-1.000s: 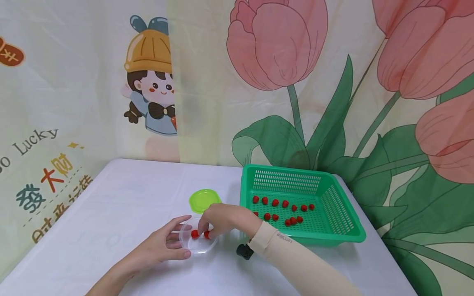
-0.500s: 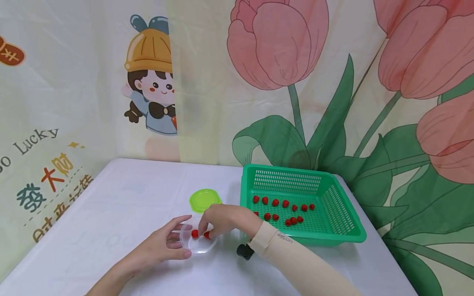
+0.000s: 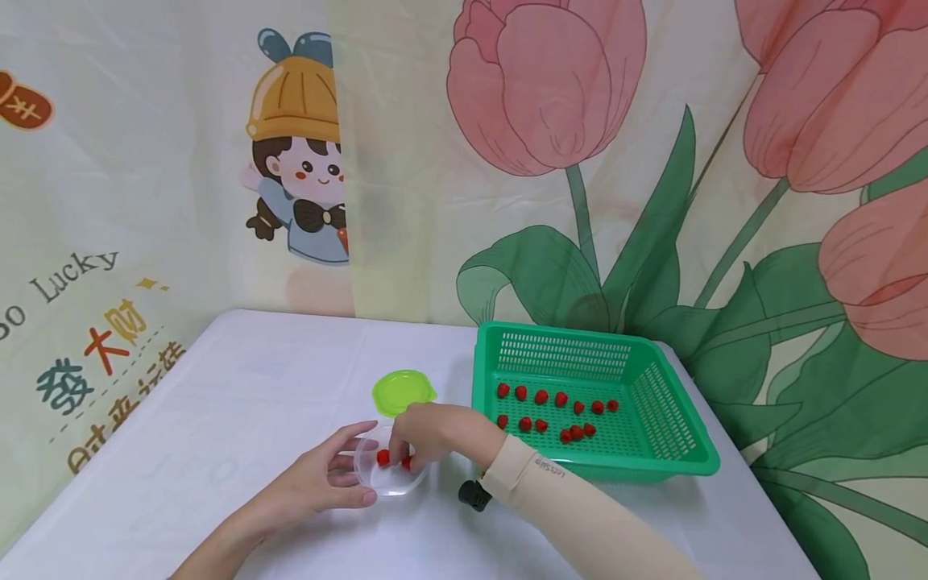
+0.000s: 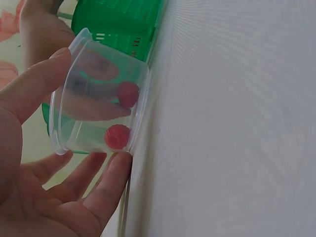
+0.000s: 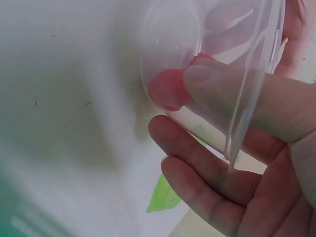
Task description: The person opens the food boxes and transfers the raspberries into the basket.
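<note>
My left hand (image 3: 322,479) holds a clear plastic tub (image 4: 89,133) from the left, thumb at the rim and fingers against the opposite wall. Inside, one red raspberry (image 4: 117,137) lies at the bottom on the left hand's side. My right hand (image 3: 431,431) reaches into the tub from above. Its thumb and a fingertip pinch a second raspberry (image 5: 170,90) down near the base; the fingertip is partly hidden behind the thumb and berry. The other right fingers stay outside the wall, in the right wrist view.
A green perforated basket (image 3: 663,459) stands to the right, with several raspberries (image 3: 541,396) in rough rows on its floor. Behind the tub lies a lime-green lid (image 3: 402,392). The white-covered table (image 3: 290,362) meets a printed curtain at the back.
The right wrist has shifted very slightly left, its fingers still inside the tub at the raspberry. The left hand and the tub look unchanged.
</note>
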The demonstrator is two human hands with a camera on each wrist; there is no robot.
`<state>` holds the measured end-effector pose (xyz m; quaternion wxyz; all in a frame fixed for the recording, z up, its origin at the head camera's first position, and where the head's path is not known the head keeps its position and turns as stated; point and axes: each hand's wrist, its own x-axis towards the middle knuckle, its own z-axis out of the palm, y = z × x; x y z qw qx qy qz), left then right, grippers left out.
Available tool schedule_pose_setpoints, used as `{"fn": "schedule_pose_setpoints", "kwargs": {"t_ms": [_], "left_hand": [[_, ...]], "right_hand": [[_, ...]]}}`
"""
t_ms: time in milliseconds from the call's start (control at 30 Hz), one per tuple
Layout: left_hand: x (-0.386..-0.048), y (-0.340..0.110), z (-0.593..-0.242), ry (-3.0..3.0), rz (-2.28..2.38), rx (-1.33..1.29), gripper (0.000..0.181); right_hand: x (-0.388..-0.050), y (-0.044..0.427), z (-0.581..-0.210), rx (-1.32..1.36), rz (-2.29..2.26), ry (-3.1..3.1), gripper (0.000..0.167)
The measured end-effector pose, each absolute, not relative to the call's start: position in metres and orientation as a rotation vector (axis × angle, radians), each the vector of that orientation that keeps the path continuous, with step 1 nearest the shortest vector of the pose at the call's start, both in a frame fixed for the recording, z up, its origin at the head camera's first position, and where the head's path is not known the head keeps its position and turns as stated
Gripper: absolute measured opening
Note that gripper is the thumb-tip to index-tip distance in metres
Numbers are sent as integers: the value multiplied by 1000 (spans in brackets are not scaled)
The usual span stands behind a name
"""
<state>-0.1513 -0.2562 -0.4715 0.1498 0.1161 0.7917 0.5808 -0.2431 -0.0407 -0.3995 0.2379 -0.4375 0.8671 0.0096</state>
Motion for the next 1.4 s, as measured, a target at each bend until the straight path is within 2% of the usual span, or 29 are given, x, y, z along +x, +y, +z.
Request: {"fn": "schedule_pose_setpoints", "kwargs": {"t_ms": [767, 1400], "left_hand": [[-152, -254, -472, 2270, 1691, 328, 97], [-153, -255, -474, 2287, 1677, 325, 97]], "right_hand": [[-238, -40, -409, -1164, -52, 2508, 20], [-249, -1, -372, -1304, -332, 2457, 19]]}}
